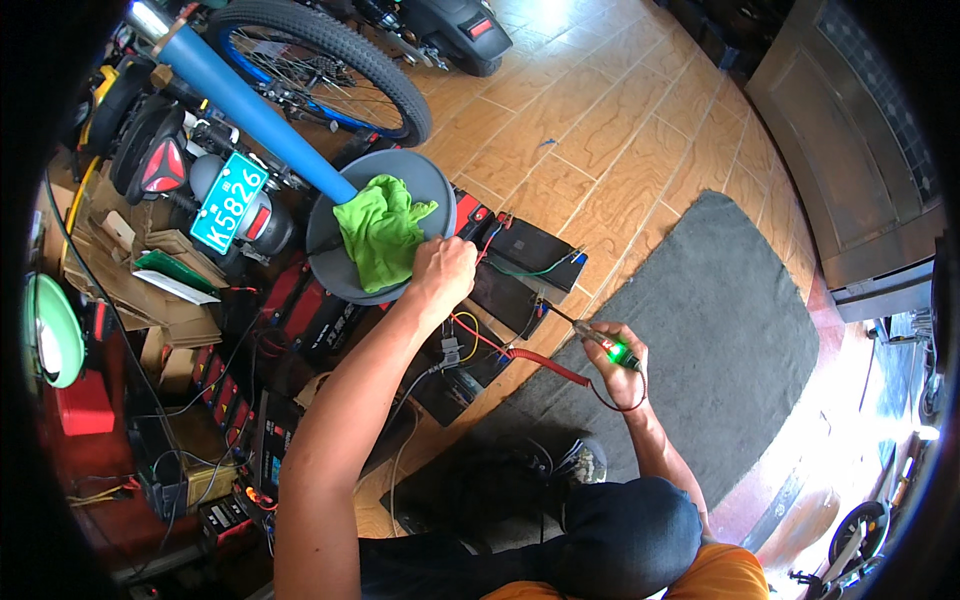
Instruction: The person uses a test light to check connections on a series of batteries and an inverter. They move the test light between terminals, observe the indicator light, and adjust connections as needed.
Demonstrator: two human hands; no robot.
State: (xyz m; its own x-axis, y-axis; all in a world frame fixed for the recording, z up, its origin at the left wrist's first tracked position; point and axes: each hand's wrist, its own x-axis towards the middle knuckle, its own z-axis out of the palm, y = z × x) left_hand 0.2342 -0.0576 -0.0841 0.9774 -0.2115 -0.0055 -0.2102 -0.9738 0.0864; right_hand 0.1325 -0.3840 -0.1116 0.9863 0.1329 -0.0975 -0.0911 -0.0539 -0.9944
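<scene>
A: How are the hands occupied?

B: A slim pen-shaped tester [615, 352] with a glowing green light is gripped by the right hand [628, 382], its thin dark tip aimed forward and left. The left hand [445, 268] is curled farther forward; its fingertips are hidden, so whether anything is pinched cannot be told.

A: And what is being aimed at?

B: The right-hand end of one of the flat black rectangular battery blocks [500, 297], laid out beside and below the left hand. Contact by the tip cannot be confirmed.

A: How is this best done?

B: The tip should be pressed steadily against one bare terminal, neighbouring metal avoided, and slack left in the red coiled plastic cable [545, 362] between the hands.

A: The counts?

B: One tester, one coiled cable, at least three blocks, the rest being obscured. Right of the right hand, one dark grey fabric mat [720, 290] is spread. Beyond the left hand, one lime-green cloth [385, 230] is draped on one round grey disc [435, 185]; farther off, one black-tyred bicycle wheel [385, 75] is seen.
</scene>
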